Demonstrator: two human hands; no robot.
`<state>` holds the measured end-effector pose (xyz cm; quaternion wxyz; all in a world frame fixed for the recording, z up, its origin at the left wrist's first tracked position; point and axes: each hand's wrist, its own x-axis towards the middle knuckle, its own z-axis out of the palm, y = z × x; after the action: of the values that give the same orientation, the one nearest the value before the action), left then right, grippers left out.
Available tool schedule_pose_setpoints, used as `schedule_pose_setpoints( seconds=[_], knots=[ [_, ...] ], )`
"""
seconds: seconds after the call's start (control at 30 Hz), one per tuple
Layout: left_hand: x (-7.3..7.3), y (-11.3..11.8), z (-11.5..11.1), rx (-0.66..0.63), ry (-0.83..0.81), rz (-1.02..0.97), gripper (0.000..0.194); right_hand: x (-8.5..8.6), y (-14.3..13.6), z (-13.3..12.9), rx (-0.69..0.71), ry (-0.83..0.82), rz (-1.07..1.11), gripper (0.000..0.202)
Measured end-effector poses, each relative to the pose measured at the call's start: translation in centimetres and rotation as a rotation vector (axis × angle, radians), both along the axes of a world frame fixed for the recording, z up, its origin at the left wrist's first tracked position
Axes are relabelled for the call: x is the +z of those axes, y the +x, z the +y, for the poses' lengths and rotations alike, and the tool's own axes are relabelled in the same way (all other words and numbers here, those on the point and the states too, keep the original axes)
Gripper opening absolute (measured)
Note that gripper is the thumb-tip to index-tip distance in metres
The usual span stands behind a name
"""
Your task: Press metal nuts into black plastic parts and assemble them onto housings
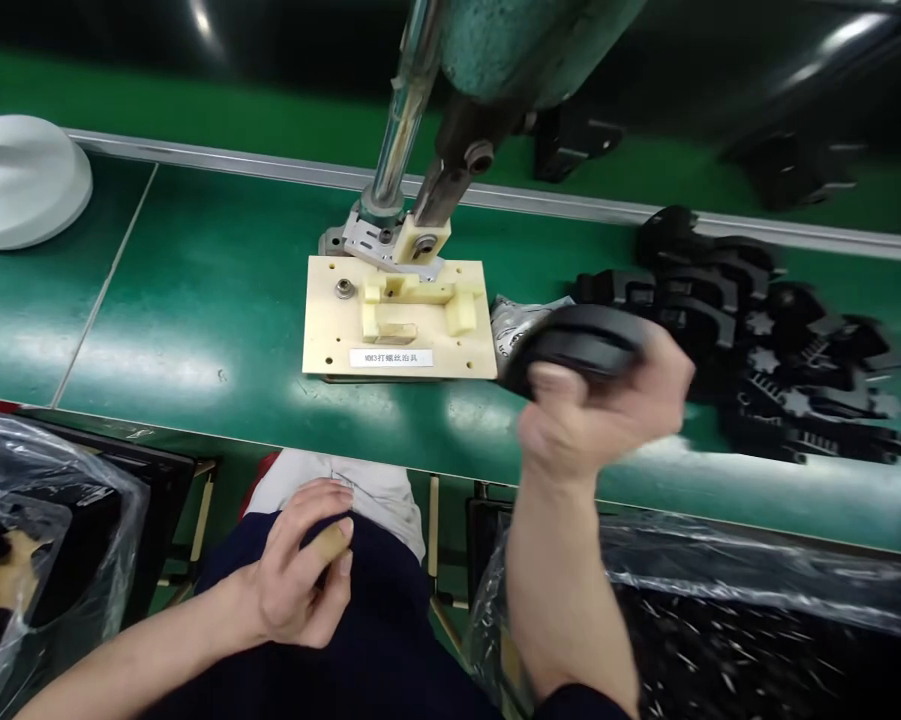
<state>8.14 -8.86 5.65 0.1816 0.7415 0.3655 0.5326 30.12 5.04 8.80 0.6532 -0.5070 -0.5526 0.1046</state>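
My right hand (600, 410) is wrapped round a black plastic housing (581, 345), curved like a computer mouse and slightly blurred. It is above the bench, just right of a cream fixture plate (330, 330) with a white label. Raised yellowish blocks (461, 312) on the plate form a cradle, with no part seated in it. Over my lap, in front of the bench edge, my left hand (304, 570) hangs loosely bent with its fingers apart. Nothing shows in it, and one digit has a yellowish covering.
A green machine arm (532, 45) with a metal linkage (450, 170) stands behind the fixture. Black plastic parts (720, 300) are heaped at right, near a printed plastic bag (521, 318). Plastic-lined bins flank my lap, left (120, 480) and right (757, 600). A white round base (37, 190) stands far left.
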Motion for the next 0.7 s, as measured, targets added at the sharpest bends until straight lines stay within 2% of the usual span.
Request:
schedule_pose_setpoints(
  seconds=[0.07,0.13,0.2,0.3,0.4,0.47,0.57,0.63,0.7],
  knots=[
    [-0.1,0.1,0.2,0.005,0.0,-0.017,0.058,0.7,1.0,2.8,0.146,-0.042,-0.492,0.052],
    [-0.2,0.3,0.3,-0.015,0.008,-0.014,0.058,1.0,0.9,5.1,0.34,-0.148,-0.768,0.052],
    [-0.4,0.5,0.1,-0.038,0.0,-0.009,0.057,1.1,0.2,6.9,0.443,-0.16,-0.903,0.058],
    [-0.9,0.8,-0.7,-0.044,-0.057,0.001,0.053,0.6,-0.7,8.0,0.498,-0.177,-1.077,0.065],
    [-1.3,0.7,-1.2,-0.034,-0.12,0.021,0.049,0.1,-1.4,7.4,0.46,-0.242,-1.228,0.064],
    [-1.3,0.4,-0.7,-0.022,-0.126,0.041,0.048,0.0,-2.0,6.7,0.436,-0.272,-1.278,0.063],
    [-0.8,-0.4,2.2,-0.018,-0.057,0.091,0.049,0.6,-3.1,6.1,0.476,-0.28,-1.326,0.073],
    [-0.2,-0.7,5.5,0.012,0.046,0.121,0.049,1.3,-3.3,6.4,0.567,-0.28,-1.344,0.079],
    [0.3,-0.8,9.1,0.11,0.134,0.134,0.046,1.8,-2.7,6.7,0.653,-0.309,-1.288,0.076]
  ],
)
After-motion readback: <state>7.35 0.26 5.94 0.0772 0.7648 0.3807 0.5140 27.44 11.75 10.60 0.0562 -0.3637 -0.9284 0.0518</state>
